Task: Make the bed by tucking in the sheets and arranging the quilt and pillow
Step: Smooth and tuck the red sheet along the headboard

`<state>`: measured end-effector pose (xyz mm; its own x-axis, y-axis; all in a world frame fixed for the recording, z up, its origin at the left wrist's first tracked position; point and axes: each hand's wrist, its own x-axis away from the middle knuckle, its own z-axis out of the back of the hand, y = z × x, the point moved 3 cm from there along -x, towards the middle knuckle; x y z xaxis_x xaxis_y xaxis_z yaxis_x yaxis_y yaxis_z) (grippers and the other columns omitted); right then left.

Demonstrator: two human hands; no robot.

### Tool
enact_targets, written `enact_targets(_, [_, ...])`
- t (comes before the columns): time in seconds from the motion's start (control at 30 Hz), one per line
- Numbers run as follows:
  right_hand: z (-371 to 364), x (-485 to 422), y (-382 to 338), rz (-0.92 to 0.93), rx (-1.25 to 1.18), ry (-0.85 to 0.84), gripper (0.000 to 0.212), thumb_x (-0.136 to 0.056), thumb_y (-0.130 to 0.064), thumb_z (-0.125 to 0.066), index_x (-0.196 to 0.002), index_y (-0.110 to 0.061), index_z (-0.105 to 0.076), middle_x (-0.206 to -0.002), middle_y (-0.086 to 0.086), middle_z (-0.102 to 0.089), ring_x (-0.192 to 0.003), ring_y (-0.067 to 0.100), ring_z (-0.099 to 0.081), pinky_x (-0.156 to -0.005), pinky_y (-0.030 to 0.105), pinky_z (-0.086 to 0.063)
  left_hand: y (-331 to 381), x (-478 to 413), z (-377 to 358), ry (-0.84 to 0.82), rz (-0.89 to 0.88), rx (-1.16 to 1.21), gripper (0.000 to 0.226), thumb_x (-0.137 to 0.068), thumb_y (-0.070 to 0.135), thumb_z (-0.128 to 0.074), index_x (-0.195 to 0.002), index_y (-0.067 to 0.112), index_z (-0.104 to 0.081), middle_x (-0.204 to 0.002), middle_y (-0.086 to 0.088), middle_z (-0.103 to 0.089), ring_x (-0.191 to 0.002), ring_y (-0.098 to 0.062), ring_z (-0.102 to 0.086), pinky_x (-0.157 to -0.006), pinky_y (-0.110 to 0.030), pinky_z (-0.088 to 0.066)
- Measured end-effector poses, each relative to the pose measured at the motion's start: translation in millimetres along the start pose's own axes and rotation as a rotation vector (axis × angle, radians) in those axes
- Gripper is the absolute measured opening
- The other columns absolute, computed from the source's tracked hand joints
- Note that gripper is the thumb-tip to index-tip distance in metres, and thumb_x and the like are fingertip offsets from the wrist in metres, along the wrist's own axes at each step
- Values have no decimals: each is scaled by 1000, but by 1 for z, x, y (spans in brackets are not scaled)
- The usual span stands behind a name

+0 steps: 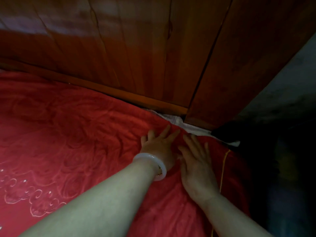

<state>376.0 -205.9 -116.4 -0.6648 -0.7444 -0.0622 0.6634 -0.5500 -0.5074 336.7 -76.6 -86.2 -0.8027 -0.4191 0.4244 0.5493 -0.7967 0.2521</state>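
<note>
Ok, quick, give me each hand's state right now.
Left hand: open, fingers straight, pressing flat on the red sheet, holding nothing.
Right hand: open, flat on the red sheet beside the left, holding nothing.

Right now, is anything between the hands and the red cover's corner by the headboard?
Nothing visible. The left hand and right hand lie flat on the red cover, fingers toward the corner. Only a strip of white cloth shows between its edge and the headboard.
</note>
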Motion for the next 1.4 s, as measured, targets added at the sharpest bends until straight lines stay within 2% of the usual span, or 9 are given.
enact_targets(0.13, [-5,-13,18,-38,229,-151,61,-96,-51,-7,-153,-31,-11,-156,-19,1,-147,5,11,-118,45,11,-11,0,0,70,-4,100,77,-89,40,-53,-148,42,-4,-156,23,-4,-136,-24,-17,-110,-42,-15])
enact_targets(0.33, [3,-17,8,-105,253,-244,70,-87,-57,8,-152,-31,6,-157,-17,14,-143,4,25,-117,43,16,-23,14,5,178,-68,146,76,-90,27,-52,-149,38,-6,-157,15,-8,-140,-14,-18,-112,-33,-14])
enact_targets(0.5, [-7,1,1,115,288,-248,60,-98,-59,-6,-151,-33,-7,-161,-11,-6,-148,10,7,-117,40,5,-30,21,-5,90,-116,120,73,-92,24,-50,-151,32,-6,-159,11,4,-145,-9,5,-115,-33,-3])
enact_targets(0.6, [-12,-15,7,-28,272,-210,69,-91,-63,0,-152,-31,0,-160,-12,2,-147,8,10,-118,35,9,-34,25,-7,143,-132,178,74,-90,18,-52,-151,30,-10,-159,8,0,-146,-11,3,-117,-29,-3])
enact_targets(0.73, [-13,-23,-15,-125,316,-131,74,-90,-58,4,-154,-24,-6,-162,-5,0,-147,11,9,-119,38,10,-71,42,7,295,-72,168,73,-87,15,-53,-150,29,-17,-159,6,-10,-146,-14,-5,-117,-29,-9])
enact_targets(0.97, [-50,-43,-128,316,83,-117,58,-97,-44,-29,-150,-21,-29,-159,0,-19,-148,17,-12,-120,39,-8,-197,76,22,461,183,75,62,-87,19,-59,-145,21,-36,-155,-1,-27,-144,-24,-20,-116,-39,-18])
enact_targets(1.17, [-118,-91,-213,580,101,-324,65,-92,-52,-19,-153,-29,-21,-162,-4,-8,-149,14,0,-120,35,4,-285,91,25,502,387,48,60,-94,34,-48,-148,28,-24,-158,3,-14,-147,-20,-6,-118,-41,-10])
enact_targets(1.3, [-147,-124,-217,470,320,-313,77,-83,-61,6,-153,-34,-8,-162,-8,2,-148,13,10,-117,37,13,-335,93,15,397,623,61,64,-95,55,-26,-150,36,1,-159,5,9,-145,-19,14,-118,-45,6])
enact_targets(1.4, [-155,-138,-227,362,318,-222,74,-87,-60,4,-154,-32,-9,-163,-6,0,-149,18,8,-119,43,10,-342,89,1,340,644,10,67,-91,62,-12,-147,36,15,-156,4,22,-142,-19,25,-115,-50,11])
